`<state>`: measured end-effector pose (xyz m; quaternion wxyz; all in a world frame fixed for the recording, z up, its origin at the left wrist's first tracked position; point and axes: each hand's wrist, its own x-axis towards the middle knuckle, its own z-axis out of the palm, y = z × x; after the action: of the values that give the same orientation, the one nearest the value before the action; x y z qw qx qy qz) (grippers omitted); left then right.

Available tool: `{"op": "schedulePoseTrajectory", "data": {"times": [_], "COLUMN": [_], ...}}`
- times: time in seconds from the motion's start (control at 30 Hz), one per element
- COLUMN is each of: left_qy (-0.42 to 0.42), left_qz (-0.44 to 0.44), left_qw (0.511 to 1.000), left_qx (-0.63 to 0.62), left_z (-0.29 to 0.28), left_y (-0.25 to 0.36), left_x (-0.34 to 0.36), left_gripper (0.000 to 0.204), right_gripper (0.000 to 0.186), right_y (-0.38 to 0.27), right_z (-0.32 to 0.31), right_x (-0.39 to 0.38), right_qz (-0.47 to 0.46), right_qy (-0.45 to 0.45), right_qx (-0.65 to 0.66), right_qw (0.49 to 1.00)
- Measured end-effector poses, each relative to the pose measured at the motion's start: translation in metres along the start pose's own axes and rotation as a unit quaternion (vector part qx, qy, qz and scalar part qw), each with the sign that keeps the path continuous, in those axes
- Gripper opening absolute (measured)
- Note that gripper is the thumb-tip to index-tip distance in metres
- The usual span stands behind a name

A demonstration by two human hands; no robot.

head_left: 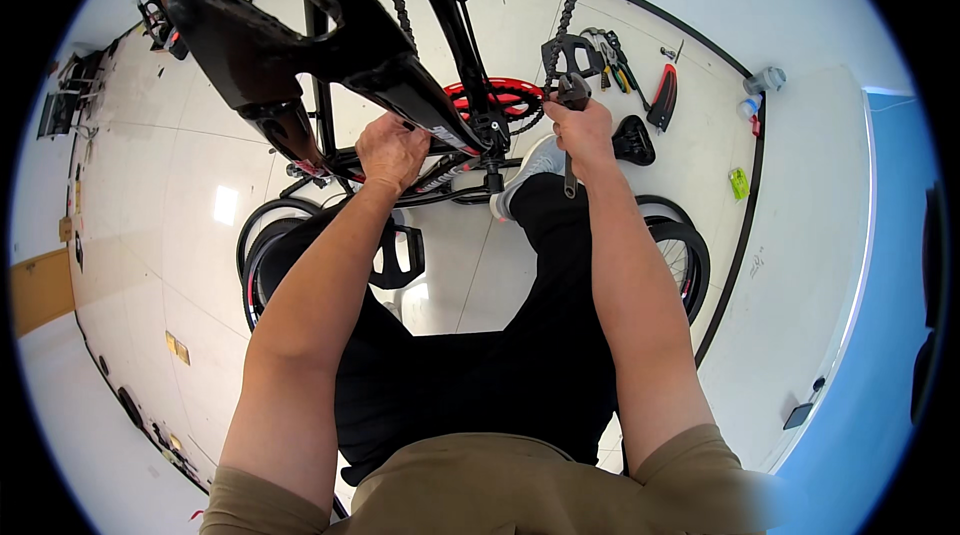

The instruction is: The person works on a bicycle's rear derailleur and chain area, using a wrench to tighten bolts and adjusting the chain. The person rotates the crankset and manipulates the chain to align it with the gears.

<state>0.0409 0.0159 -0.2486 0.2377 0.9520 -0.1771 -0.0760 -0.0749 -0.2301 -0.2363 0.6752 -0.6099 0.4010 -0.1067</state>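
A black bicycle frame (pixel 390 75) stands before me, its tubes rising toward the top of the view. My left hand (pixel 393 152) is closed around a lower part of it, with the fingertips partly hidden. In my right hand (pixel 584 133) is a dark adjustable wrench (pixel 571 178); its head shows above the fist and the handle end below. Left of that fist sits a red chainring (pixel 515 87) on the frame. A loose chain (pixel 570 7) hangs down to the wrench head; whether they touch I cannot tell. Just beyond is a black pedal (pixel 575 56).
Wheels lie at the left (pixel 247 260) and right (pixel 690 253) of my legs. A second pedal (pixel 401 257) is below my left wrist. Past my right hand are a saddle (pixel 633 140), a red-and-black curved piece (pixel 663 98) and several pliers (pixel 612 60).
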Motion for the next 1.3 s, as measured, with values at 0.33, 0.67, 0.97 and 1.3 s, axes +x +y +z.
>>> {"op": "schedulePoseTrajectory", "data": {"times": [0.33,0.67,0.97,1.3], "left_qy": [-0.027,-0.028,-0.019,-0.023], "left_qz": [-0.028,-0.027,-0.022,-0.024], "left_qw": [0.999,0.999,1.000,0.999], "left_qx": [-0.021,-0.006,-0.011,0.003], "left_z": [-0.001,-0.004,-0.006,-0.010], "left_y": [0.003,0.006,0.007,0.010], "left_x": [-0.001,0.000,-0.002,-0.005], "left_gripper": [0.039,0.037,0.037,0.042], "right_gripper": [0.010,0.011,0.013,0.010], "right_y": [-0.004,-0.002,0.006,-0.001], "right_z": [0.000,0.001,0.003,0.005], "right_x": [-0.001,-0.001,0.007,-0.001], "right_qz": [-0.009,0.008,-0.009,-0.003], "right_qy": [-0.019,-0.014,0.010,0.007], "right_qx": [-0.031,-0.011,-0.089,-0.086], "right_qw": [0.999,1.000,0.996,0.996]}}
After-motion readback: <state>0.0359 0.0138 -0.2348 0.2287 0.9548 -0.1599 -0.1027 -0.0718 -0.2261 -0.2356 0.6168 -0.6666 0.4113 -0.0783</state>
